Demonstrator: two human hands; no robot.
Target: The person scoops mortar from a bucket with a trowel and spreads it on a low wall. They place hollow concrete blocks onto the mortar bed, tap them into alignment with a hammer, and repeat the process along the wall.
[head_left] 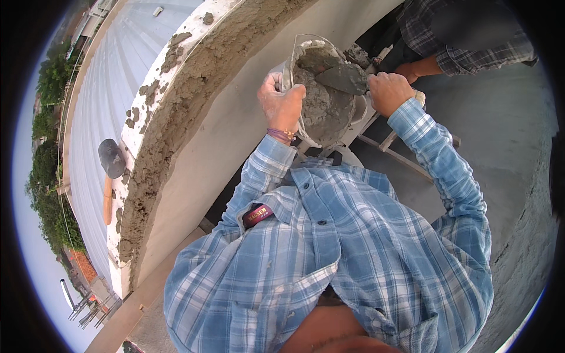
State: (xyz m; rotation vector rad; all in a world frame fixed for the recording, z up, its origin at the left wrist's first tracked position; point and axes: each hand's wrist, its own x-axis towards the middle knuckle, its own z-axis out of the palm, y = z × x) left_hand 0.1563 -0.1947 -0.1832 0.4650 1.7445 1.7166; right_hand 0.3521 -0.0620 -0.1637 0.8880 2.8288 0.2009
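One bucket [288, 76], one trowel [347, 79], and here's the left grip [282, 105] clamped on the bucket's left rim, thumb over the edge; the right grip [390, 93] is closed round the trowel's handle, and that makes two. The trowel is at the bucket's mouth, blade over the mortar [321, 109], tip pointing left, long axis running roughly side to side. The bucket is just beside the wall's [203, 156] inner face, mouth facing up; what carries it, I can't tell. Up on the wall's white top, a single hammer [112, 159], black head, wooden handle, long axis roughly along the edge. One other person [419, 29] beyond, a hand [406, 72] close to the right grip. Writing? One maroon packet [258, 216], yellow lettering, peeking from the shirt [282, 253] pocket.
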